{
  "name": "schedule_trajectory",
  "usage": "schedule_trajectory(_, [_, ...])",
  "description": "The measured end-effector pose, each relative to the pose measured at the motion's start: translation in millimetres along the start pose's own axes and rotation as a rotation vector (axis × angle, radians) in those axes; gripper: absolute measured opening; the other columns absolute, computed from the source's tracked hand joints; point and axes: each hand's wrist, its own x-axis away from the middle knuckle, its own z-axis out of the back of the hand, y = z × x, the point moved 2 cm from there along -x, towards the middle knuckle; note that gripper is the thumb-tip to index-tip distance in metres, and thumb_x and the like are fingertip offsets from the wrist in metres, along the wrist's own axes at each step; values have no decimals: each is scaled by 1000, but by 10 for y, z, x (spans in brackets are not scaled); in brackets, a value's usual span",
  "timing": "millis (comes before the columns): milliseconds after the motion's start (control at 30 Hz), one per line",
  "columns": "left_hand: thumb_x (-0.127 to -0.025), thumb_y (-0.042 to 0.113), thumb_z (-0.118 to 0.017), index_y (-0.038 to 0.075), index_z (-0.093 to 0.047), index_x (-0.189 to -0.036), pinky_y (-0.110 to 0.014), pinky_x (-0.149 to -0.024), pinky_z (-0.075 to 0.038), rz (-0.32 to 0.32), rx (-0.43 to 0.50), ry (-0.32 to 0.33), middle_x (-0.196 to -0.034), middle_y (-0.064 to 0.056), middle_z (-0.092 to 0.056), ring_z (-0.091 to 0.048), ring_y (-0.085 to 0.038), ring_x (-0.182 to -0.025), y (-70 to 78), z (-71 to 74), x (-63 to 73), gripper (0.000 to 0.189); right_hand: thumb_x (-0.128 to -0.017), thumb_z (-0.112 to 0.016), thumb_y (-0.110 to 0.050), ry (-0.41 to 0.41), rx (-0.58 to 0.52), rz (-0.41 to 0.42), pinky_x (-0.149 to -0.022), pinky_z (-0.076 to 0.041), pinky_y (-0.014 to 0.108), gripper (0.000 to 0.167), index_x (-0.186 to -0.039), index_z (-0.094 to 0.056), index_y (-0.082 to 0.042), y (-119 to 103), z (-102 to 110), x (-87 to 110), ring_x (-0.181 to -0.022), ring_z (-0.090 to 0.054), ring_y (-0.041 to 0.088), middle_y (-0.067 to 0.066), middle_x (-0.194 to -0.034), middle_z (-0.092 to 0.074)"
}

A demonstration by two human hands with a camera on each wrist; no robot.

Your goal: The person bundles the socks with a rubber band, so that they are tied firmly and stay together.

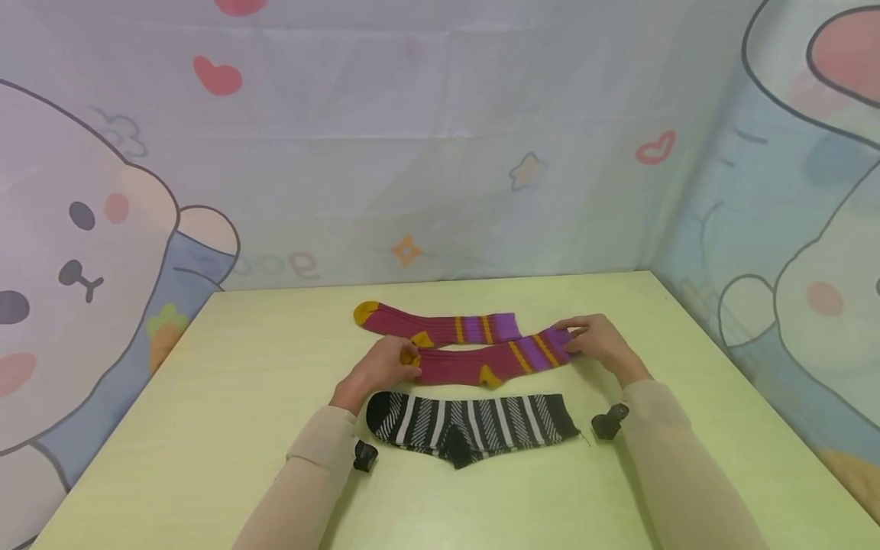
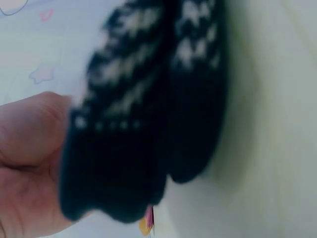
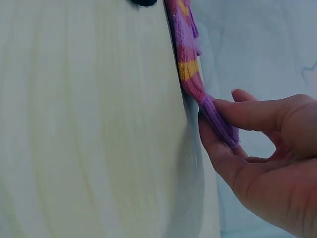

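A maroon sock [image 1: 454,367] with yellow toe and heel and a purple striped cuff lies across the table between both hands. My left hand [image 1: 382,365] pinches its yellow toe end at the left. At the other end, my right hand [image 1: 596,341] pinches the purple cuff [image 3: 218,121] between thumb and fingers, lifted slightly off the table in the right wrist view. Just behind lies a matching maroon sock [image 1: 440,328], partly overlapped by the front one. In the left wrist view a black-and-white sock [image 2: 114,163] hides most of the left hand's fingers.
Nearer to me, the black-and-white patterned sock [image 1: 474,424] lies flat between the forearms. The pale yellow table [image 1: 206,428] ends at a printed cloth backdrop [image 1: 440,153] along the back and sides. Small black wrist devices [image 1: 609,422] sit at both cuffs.
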Motion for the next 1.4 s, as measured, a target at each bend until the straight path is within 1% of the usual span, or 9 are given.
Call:
schedule_trajectory(100, [-87,0,-75,-4,-70,-113,-39,-88,-54,-2,22,39,-115,-17,-66,-61,-29,-97,21,-4,10,27,-89,-63,8,-25,-91,-20,-83,-54,32,45,-134,-58,6,18,-9,12,-114,-56,35,33,-137,-51])
schedule_trajectory(167, [-85,-5,-75,-3,-70,-111,-39,-89,-54,1,35,62,-115,-17,-67,-61,-29,-100,34,2,25,27,-91,-63,7,-43,-111,-32,-86,-53,32,46,-136,-57,7,23,-12,20,-118,-54,36,33,-141,-47])
schedule_trajectory(300, [-83,-7,-76,-1,-71,-112,-41,-91,-53,19,75,88,-115,-16,-67,-61,-31,-104,40,13,49,30,-92,-63,5,-75,-94,-36,-89,-51,33,47,-138,-54,7,29,-13,36,-123,-50,37,32,-147,-41])
schedule_trajectory(400, [-83,-8,-76,0,-73,-112,-41,-92,-53,13,94,99,-114,-16,-68,-61,-31,-105,43,35,56,31,-92,-63,5,-78,-73,-32,-88,-52,32,48,-139,-53,8,31,-3,44,-122,-49,36,33,-148,-39])
schedule_trajectory(667, [-84,-4,-75,-6,-70,-119,-40,-87,-54,-19,136,110,-114,-18,-69,-63,-31,-98,88,164,141,35,-90,-71,-2,-96,-33,8,-90,-53,34,52,-138,-54,8,-48,69,168,-117,-54,33,33,-144,-44])
schedule_trajectory(900, [-83,-2,-76,-5,-68,-122,-37,-82,-54,-27,158,89,-118,-17,-68,-62,-28,-98,103,306,264,40,-89,-74,-6,-177,-37,62,-89,-54,37,55,-137,-52,11,-234,130,363,-108,-62,30,32,-138,-48])
schedule_trajectory(1100, [-84,-3,-71,-5,-66,-126,-36,-81,-54,-10,184,82,-121,-19,-64,-60,-31,-102,152,450,372,42,-89,-75,-8,-211,-54,61,-86,-54,38,56,-136,-51,11,-405,129,517,-103,-63,29,27,-130,-52])
schedule_trajectory(1267, [-84,-5,-69,-7,-64,-127,-38,-84,-54,-9,170,31,-126,-21,-62,-59,-32,-104,143,525,447,42,-87,-75,-5,-226,-83,55,-85,-56,38,52,-130,-51,14,-489,103,619,-98,-66,28,28,-127,-53])
schedule_trajectory(1400, [-82,-7,-69,-8,-66,-122,-36,-80,-54,-12,142,-17,-119,-19,-65,-59,-29,-97,122,581,500,40,-87,-72,-3,-234,-77,40,-84,-56,38,43,-122,-54,15,-531,93,676,-95,-67,28,27,-122,-56])
